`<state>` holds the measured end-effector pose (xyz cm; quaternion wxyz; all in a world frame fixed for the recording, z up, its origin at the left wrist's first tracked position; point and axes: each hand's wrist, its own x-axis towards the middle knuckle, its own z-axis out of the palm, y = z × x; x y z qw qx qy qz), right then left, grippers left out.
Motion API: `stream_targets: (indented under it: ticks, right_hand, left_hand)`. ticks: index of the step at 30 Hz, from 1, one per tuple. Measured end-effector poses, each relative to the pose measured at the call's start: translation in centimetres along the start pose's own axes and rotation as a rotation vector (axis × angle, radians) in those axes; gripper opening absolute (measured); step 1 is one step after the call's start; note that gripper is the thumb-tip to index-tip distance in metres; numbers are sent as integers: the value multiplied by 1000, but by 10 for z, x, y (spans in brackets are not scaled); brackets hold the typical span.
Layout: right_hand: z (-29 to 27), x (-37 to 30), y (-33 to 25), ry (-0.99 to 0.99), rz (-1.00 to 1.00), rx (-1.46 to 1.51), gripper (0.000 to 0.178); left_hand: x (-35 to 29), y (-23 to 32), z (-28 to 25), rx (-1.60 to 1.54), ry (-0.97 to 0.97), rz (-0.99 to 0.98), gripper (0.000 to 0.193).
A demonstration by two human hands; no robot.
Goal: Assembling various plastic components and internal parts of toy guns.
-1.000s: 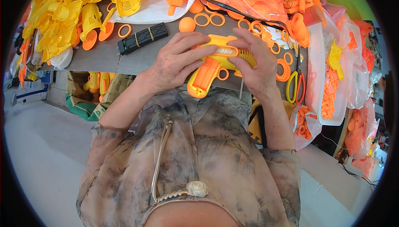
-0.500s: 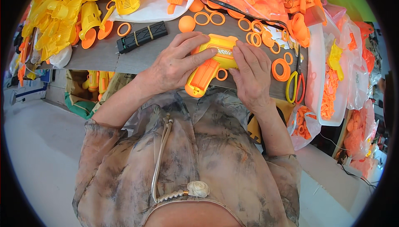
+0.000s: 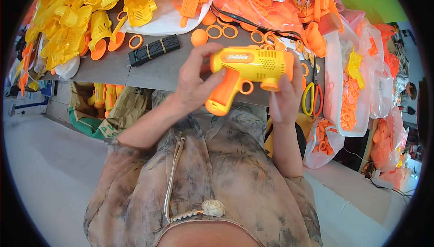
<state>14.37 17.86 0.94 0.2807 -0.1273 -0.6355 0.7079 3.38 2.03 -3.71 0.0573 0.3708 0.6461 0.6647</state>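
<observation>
Both hands hold a yellow and orange toy bubble gun (image 3: 255, 64) sideways over the table's near edge. My left hand (image 3: 192, 77) is closed round its rear end, with the thumb by the top of the orange-panelled grip. At the front end, my right hand (image 3: 287, 91) grips the orange-rimmed muzzle and the round yellow piece under it. The grip points down toward me, and the ring-shaped trigger guard stays uncovered. Some right fingers are hidden behind the gun. A black bar with bands round it (image 3: 154, 50) lies on the table left of my left hand.
Yellow shell halves (image 3: 68, 25) are heaped at far left, orange parts (image 3: 271, 3) at the back. Orange rings (image 3: 221, 31) and an orange ball (image 3: 199, 37) lie beyond the gun. Scissors with yellow and red handles (image 3: 313, 98) lie right, beside a white bin (image 3: 333, 79).
The gun has turned so that its long side faces up and more of its body shows. My right hand has shifted right and down to the muzzle end; my left still grips the rear.
</observation>
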Motion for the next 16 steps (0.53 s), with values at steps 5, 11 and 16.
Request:
stream_targets:
  ticks: [5,11,16]
  right_hand:
    - [26,15,-42,-182,-322,-433,51]
    - [70,7,20,-358,-710,-1153,53]
    - [64,15,22,-471,-523,-774,50]
  left_hand:
    - [7,4,4,-344,-34,-156,39]
    - [19,11,-35,-337,212,-110,27]
    - [13,16,-36,-133,108,-89,32]
